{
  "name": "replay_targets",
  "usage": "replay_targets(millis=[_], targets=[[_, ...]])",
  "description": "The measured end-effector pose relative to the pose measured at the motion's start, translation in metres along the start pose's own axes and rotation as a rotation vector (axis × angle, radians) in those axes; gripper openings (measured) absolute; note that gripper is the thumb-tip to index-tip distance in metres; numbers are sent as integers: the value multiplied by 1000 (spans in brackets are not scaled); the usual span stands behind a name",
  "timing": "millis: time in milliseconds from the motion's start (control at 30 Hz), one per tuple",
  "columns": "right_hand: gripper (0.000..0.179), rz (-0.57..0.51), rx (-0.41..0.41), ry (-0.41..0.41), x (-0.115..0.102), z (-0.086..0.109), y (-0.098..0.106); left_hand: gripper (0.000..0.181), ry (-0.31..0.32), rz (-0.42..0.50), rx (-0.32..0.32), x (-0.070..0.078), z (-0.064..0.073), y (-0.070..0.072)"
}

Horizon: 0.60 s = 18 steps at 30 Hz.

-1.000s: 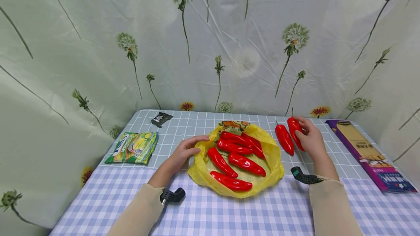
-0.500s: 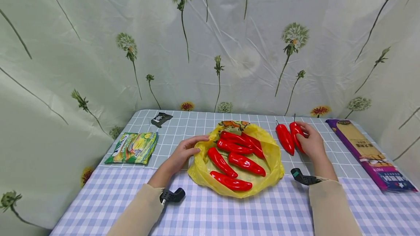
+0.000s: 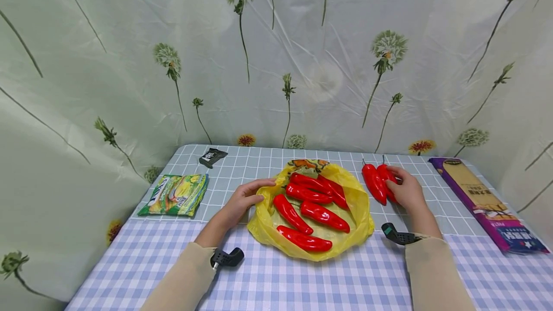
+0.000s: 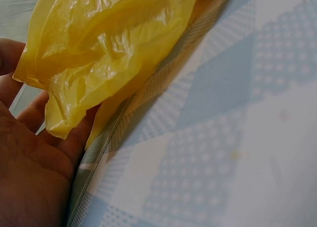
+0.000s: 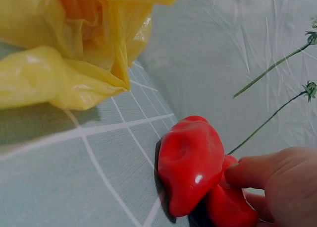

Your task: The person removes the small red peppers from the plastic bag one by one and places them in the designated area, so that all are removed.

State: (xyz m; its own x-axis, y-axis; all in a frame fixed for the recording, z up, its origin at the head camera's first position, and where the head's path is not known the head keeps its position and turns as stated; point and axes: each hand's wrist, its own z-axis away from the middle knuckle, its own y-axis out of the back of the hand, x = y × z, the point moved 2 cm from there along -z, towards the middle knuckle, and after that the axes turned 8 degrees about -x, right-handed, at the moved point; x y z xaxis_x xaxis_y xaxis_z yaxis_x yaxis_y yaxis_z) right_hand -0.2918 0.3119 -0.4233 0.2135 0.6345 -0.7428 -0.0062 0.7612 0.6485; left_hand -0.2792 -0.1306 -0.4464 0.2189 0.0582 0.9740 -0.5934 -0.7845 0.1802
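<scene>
My right hand [image 3: 407, 190] pinches a glossy red pepper [image 3: 384, 172] between thumb and fingers, seen close in the right wrist view. This pepper lies against a second red pepper [image 3: 374, 184] on its left, both on the grey grid cloth with stems pointing to the back. A yellow plastic bag [image 3: 365, 212], rolled open, sits in the middle with several red peppers [image 3: 321, 216] inside. My left hand [image 3: 237, 205] rests at the bag's left rim, fingers mostly straight. The left wrist view shows the fingers behind the yellow plastic [image 4: 114, 43].
A green and yellow packet [image 3: 176, 195] lies to the left, with a small black packet [image 3: 213, 156] at the back left. On the right is a long purple and tan package [image 3: 488, 203]. A floral curtain [image 3: 276, 61] hangs behind the table.
My right hand has lowered its pepper and moved it left against the other one. The left hand and the bag stay where they were.
</scene>
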Motion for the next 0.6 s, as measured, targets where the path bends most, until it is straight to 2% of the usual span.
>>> replay_targets(millis=[600], targets=[[58, 28, -52, -32, -12, 4, -1, 43, 9, -28, -2, 0, 1, 0]])
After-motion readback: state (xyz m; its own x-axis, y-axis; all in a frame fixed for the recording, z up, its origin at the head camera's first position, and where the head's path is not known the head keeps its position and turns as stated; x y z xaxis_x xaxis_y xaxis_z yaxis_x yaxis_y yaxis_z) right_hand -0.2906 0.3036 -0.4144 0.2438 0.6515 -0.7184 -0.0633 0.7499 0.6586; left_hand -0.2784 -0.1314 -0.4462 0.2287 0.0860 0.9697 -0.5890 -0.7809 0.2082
